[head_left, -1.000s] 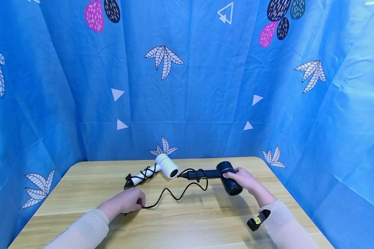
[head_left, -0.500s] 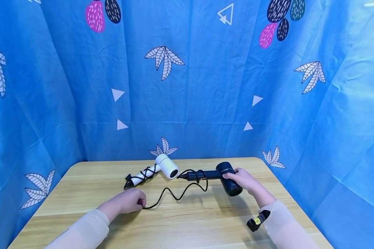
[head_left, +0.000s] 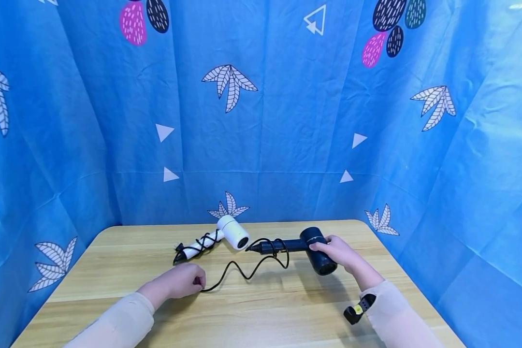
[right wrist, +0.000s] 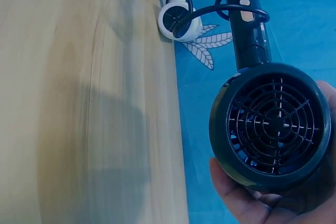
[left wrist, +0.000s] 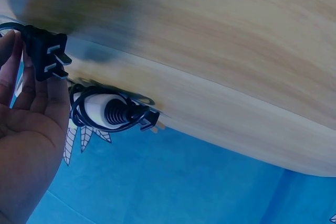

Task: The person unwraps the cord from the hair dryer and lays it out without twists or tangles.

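My right hand (head_left: 341, 252) grips the barrel of a black hair dryer (head_left: 318, 253), its handle pointing left. In the right wrist view the round grille of the black dryer (right wrist: 273, 124) faces the camera, with fingers wrapped below it. Part of its black cord (head_left: 248, 278) loops round the handle, and the rest runs slack to my left hand (head_left: 184, 281). Seen from the left wrist, the left fingers pinch the cord right by its two-pin plug (left wrist: 47, 53). A white hair dryer (head_left: 235, 233) lies behind, its own black cord wound round its handle.
Both dryers are over a light wooden table (head_left: 261, 314). Blue patterned curtains (head_left: 261, 145) enclose it at the back and on both sides. The white dryer's plug (head_left: 180, 248) sits at the left end of its handle.
Hardly anything moves. The black dryer shifts slightly left and down in the head view, and the left hand edges slightly right, still pinching the cord.
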Tool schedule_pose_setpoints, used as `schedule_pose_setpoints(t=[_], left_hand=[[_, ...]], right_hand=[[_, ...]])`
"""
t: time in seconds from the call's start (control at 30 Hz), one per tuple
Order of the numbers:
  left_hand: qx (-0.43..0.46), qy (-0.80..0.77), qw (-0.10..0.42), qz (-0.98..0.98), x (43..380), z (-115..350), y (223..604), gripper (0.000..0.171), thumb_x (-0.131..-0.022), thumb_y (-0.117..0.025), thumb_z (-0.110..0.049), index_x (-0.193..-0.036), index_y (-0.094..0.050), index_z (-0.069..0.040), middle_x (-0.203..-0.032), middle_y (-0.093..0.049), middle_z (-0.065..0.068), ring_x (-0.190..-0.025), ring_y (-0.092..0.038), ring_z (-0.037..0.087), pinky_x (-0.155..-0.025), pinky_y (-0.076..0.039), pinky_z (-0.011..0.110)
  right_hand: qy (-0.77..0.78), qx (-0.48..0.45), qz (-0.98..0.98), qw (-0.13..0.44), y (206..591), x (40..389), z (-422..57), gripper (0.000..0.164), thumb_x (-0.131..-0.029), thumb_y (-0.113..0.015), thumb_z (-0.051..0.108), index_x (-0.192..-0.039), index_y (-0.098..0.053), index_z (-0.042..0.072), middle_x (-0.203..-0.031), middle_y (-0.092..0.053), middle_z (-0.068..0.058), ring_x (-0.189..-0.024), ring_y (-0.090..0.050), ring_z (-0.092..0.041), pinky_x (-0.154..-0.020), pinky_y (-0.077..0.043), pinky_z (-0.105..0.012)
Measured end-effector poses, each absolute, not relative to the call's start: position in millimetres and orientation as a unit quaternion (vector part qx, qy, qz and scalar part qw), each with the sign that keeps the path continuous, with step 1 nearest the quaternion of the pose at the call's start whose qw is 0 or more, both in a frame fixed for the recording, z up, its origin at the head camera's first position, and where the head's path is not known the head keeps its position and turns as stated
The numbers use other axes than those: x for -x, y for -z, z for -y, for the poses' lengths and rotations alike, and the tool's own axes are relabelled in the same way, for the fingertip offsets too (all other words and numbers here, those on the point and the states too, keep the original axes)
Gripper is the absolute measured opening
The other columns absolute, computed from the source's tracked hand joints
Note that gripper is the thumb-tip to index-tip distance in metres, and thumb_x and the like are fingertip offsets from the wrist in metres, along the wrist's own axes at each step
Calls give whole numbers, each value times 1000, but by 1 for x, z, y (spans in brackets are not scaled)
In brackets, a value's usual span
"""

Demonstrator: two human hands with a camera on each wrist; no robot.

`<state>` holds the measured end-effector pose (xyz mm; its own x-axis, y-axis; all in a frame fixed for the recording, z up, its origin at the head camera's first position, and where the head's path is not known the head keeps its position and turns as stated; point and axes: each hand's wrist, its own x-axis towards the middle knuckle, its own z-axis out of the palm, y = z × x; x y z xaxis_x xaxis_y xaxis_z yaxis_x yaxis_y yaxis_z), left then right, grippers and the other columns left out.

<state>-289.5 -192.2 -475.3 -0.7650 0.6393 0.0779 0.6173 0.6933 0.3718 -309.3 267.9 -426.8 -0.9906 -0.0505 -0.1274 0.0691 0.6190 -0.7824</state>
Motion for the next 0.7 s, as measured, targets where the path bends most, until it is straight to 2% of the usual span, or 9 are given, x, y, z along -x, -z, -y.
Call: schedule_pose_setpoints(t=[0.27,0.47,0.7], left_hand=[[-326,-195,36,-924,290,188,475,18,-90,-69,-7,-77,-66,-18,-73,-56,-15,-69,-50,2,-65,-47,29],[-300,-178,-8,-937,291,183,473,14,-90,-70,-10,-78,-67,-18,-74,-57,-14,-68,-50,4,-65,-48,30],[-254,-164,-42,-952,296,174,470,7,-93,-70,-14,-86,-71,-16,-80,-62,-14,-76,-57,5,-71,-53,33]], right_hand=[[431,-8,-900,68,426,310,-268,63,-88,-68,42,-121,-53,-10,-106,-64,-19,-86,-66,-22,-75,-57,-37],[430,-7,-900,67,426,310,-268,64,-88,-68,42,-122,-53,-10,-107,-64,-19,-87,-66,-22,-75,-57,-38],[432,-7,-900,66,427,310,-269,63,-88,-68,42,-120,-53,-10,-106,-64,-19,-86,-66,-22,-74,-58,-38]])
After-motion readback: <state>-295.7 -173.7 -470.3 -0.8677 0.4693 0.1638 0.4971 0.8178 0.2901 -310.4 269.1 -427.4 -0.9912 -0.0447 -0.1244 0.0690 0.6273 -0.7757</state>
